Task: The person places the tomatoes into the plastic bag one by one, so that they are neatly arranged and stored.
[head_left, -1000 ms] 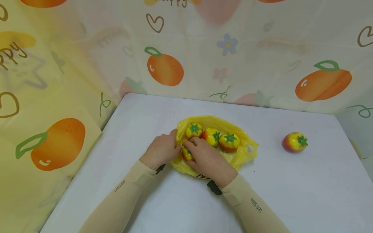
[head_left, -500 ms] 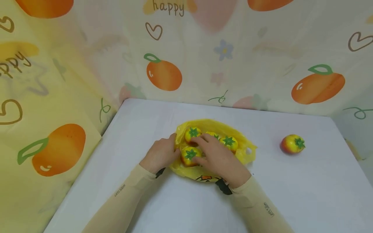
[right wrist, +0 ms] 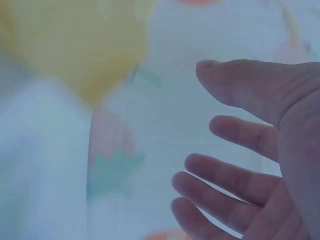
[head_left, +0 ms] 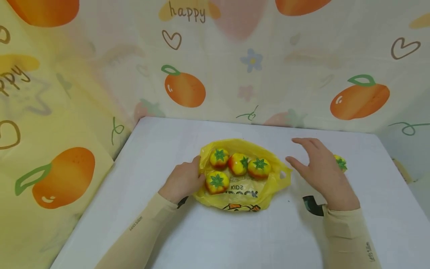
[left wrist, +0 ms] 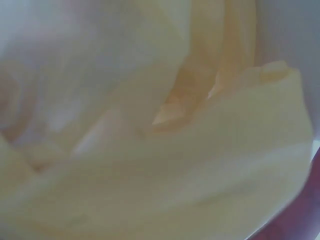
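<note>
A yellow plastic bag [head_left: 255, 201] with dark printing lies spread on the table, its mouth facing up. Inside it sit several yellow-and-red fruits [head_left: 259, 170] with green star-shaped leafy tops. My left hand [head_left: 183, 180] pinches the bag's left rim; blurred yellow film [left wrist: 150, 180] fills most of the left wrist view. Off to the right, my right hand [head_left: 324, 177] is held over the table with fingers spread and nothing in them. Beyond it, mostly covered by the hand in the head view, lies a single matching fruit [head_left: 340, 162].
A white-covered table [head_left: 168, 138] carries everything. A patterned cloth backdrop [head_left: 215, 93] with printed oranges and hearts stands along its back and left sides. The bag's looped handle [head_left: 283, 175] points right.
My right hand has let go of a fruit at the bag's left part, come out and moved right toward the lone fruit. My left hand has stayed at the bag's rim.
</note>
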